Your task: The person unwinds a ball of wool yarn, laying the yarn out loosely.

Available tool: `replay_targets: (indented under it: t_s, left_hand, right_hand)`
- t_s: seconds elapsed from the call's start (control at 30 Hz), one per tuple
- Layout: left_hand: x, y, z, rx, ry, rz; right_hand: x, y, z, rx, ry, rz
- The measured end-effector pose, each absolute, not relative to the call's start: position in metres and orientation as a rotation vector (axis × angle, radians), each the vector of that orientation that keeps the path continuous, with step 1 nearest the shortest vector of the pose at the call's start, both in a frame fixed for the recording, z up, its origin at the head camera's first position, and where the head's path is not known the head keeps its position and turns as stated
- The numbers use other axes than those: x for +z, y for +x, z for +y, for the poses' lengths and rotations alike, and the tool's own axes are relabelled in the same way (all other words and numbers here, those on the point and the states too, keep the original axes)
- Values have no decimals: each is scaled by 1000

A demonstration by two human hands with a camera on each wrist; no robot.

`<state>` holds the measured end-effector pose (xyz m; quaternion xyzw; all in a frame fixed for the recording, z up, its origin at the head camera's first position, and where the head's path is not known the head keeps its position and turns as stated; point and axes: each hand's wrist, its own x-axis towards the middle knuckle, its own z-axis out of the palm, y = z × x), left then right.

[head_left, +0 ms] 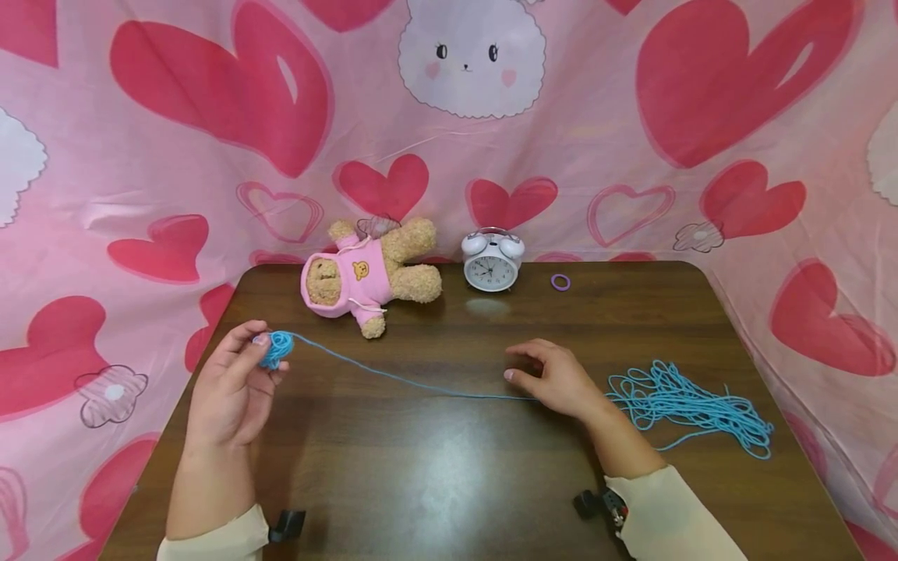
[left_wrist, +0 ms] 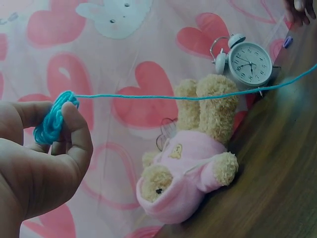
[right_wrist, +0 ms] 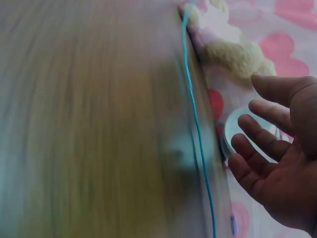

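A small wound ball of blue yarn (head_left: 279,348) is pinched between the thumb and fingers of my left hand (head_left: 235,386), raised over the left side of the table. From the ball a single blue strand (left_wrist: 163,97) runs to the right, passing under my right hand (head_left: 557,380) in the head view. That hand holds nothing; its fingers (right_wrist: 260,136) are spread and loosely bent in the right wrist view, beside the strand. At the right side of the table lies a loose, looped heap of the same blue yarn (head_left: 691,409).
A teddy bear in a pink hoodie (head_left: 365,276) lies on its back at the rear left. Beside it stands a white twin-bell alarm clock (head_left: 493,263), then a purple ring (head_left: 560,282). A pink heart-patterned cloth (head_left: 582,140) hangs behind the brown wooden table (head_left: 421,483).
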<state>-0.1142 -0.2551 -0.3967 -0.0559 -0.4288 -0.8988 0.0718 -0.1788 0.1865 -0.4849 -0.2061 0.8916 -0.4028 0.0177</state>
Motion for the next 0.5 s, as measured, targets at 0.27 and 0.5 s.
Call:
replay_targets:
  t_s: [0.27,0.5]
  left_hand:
    - [-392,-114,-253,-2718,-197,-1261]
    - [-390,-114,-254,-2728,-241,-1241]
  right_hand:
    - [-487,-183,144,-1185,-809,2693]
    - [-488,-184,111,-1153,-948,2631]
